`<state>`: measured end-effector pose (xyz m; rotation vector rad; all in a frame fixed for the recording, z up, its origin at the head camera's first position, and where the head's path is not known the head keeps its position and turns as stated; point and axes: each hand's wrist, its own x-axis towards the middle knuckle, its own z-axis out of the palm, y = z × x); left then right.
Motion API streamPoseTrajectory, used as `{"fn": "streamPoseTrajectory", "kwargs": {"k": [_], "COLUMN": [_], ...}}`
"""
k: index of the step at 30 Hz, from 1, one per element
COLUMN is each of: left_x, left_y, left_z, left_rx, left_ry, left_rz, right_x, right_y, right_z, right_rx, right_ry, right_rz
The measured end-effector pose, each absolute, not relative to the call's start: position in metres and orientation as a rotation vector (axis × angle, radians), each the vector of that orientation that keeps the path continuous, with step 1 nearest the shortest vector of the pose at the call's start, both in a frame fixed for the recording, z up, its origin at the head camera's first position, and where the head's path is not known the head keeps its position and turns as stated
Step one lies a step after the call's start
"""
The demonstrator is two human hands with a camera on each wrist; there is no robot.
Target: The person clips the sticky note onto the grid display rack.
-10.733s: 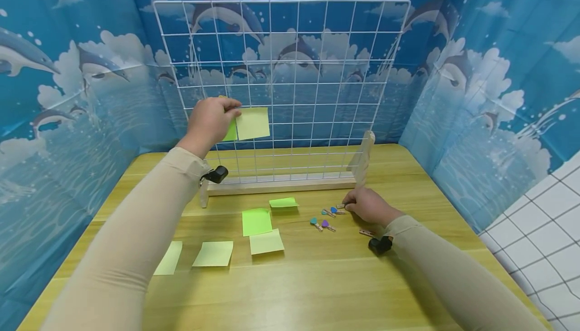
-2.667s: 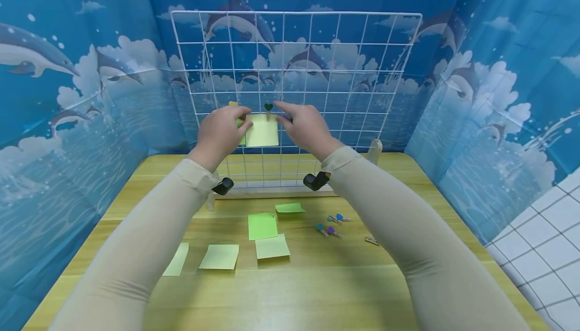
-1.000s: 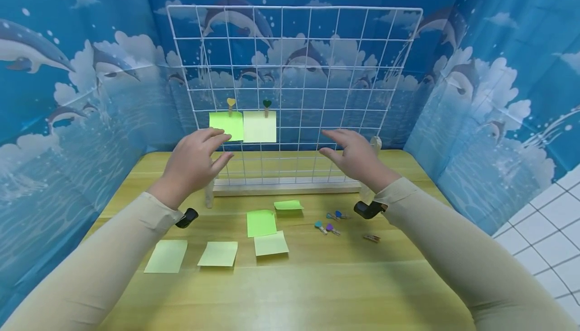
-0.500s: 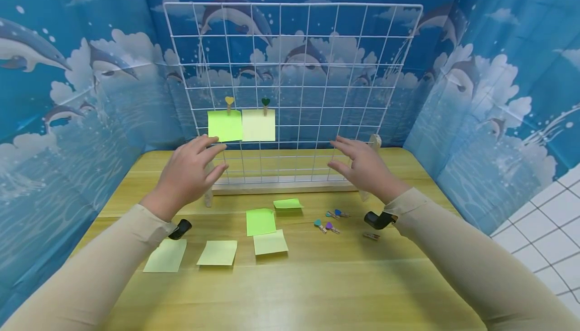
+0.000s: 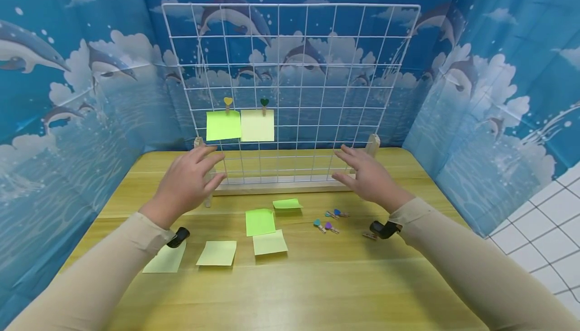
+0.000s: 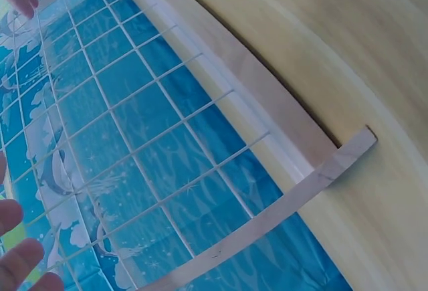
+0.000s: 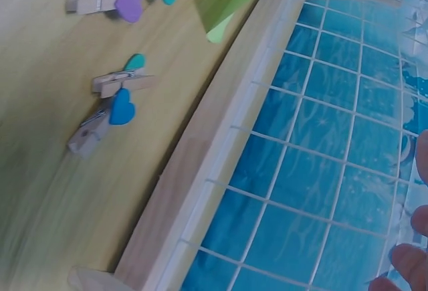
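Both hands hover empty before the white wire grid, fingers spread. My left hand is at the grid's lower left, just below a bright green sticky note. My right hand hangs near its lower right post. A clothespin with a yellow heart fastens the green note to a wire. Beside it, a pale yellow sticky note hangs from a clothespin with a dark green heart. In the right wrist view, clothespins with a purple heart and a blue heart lie on the table.
On the wooden table lie a green note, a folded-looking green note and pale notes, one at front left. A separate clothespin lies under my right wrist. The grid stands in a wooden base.
My left hand held the pale note against the grid while my right took a clothespin from the table. That note now hangs clipped; both hands have let go, drawn apart and lowered.
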<state>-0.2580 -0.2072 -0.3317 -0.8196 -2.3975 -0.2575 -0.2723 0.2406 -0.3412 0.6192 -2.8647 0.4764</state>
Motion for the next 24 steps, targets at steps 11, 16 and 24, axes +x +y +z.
{"fn": "streamPoseTrajectory", "kwargs": {"k": [11, 16, 24], "left_x": [-0.258, -0.257, -0.258], "left_y": [-0.208, -0.208, -0.205], "left_z": [-0.343, -0.349, -0.357], "left_rx": [-0.778, -0.773, -0.768], "left_ry": [-2.541, -2.595, -2.648], "left_rz": [-0.237, -0.216, -0.158], "right_x": [-0.269, -0.267, -0.264], "right_y": [0.250, 0.255, 0.260], "right_z": [-0.354, -0.362, -0.374], "right_rx": [0.608, 0.600, 0.610], "right_ry": [-2.884, -2.895, -2.904], "right_rz": [0.482, 0.475, 0.489]}}
